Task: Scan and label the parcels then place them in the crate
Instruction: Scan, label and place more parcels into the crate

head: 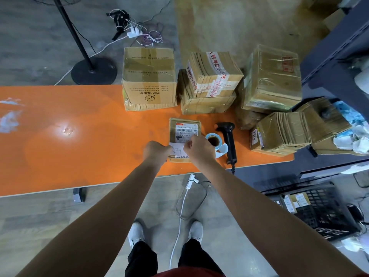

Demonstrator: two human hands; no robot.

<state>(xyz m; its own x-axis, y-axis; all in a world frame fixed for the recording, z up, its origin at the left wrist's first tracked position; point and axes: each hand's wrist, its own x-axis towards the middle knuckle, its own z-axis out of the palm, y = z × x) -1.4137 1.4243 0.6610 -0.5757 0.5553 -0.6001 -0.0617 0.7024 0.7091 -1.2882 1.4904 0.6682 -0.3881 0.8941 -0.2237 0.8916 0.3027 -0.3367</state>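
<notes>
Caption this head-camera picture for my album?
Left hand and right hand hold a white label over a small parcel on the orange table.

Table (79,152) left free — boxes (149,76) block back, scanner (229,140) rt.

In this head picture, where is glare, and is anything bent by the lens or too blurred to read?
Head view: a glare spot lies on the orange table; the wide lens makes the far boxes lean outward; the number on the small parcel is readable, but the writing on the white label between the left hand and right hand is blurred.
</notes>
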